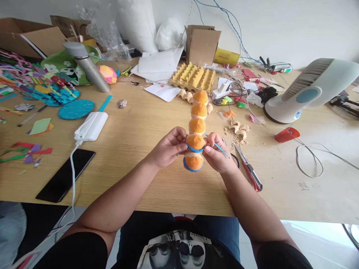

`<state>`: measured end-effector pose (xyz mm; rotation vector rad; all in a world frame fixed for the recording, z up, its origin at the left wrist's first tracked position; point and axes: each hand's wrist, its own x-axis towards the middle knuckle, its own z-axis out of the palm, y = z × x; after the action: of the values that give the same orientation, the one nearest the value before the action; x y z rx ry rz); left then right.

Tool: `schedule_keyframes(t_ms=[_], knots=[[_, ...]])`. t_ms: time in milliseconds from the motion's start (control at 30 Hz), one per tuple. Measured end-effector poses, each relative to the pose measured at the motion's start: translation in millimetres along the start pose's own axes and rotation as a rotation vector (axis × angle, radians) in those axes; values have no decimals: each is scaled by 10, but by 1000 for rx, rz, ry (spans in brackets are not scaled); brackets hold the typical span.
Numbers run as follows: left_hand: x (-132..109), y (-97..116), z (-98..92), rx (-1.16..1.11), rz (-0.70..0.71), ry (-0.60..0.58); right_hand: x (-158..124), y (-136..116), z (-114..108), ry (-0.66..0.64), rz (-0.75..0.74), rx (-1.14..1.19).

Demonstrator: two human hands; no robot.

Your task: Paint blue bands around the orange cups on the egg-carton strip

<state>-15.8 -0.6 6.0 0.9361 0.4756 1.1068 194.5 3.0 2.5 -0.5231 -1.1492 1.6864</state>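
Observation:
Between my hands is a strip of egg-carton cups (197, 126) with orange clay-like domes, running away from me in a row. Blue bands edge the two nearest cups. My left hand (169, 147) pinches the strip's left side, at the end of the second cup's blue band. On the right side, my right hand (217, 153) grips the same cup by thumb and finger. A thin blue modelling stick (221, 150) is tucked between that hand's fingers and juts out to the right. The fingertips partly hide the band's ends.
A utility knife (249, 170) lies right of my right hand, scissors partly under it. Carton scraps (238, 130), a yellow egg tray (193, 78), and a white fan (305, 89) are farther off. A power bank (91, 125) and black phone (66, 175) lie left.

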Motion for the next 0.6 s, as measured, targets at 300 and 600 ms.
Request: schedule_keyframes(t_ms=[300, 600], knots=[[-11, -38, -6, -40, -21, -7, -13, 31, -39, -33, -29, 5], [-12, -38, 0, -55, -29, 13, -25, 13, -18, -50, -31, 5]])
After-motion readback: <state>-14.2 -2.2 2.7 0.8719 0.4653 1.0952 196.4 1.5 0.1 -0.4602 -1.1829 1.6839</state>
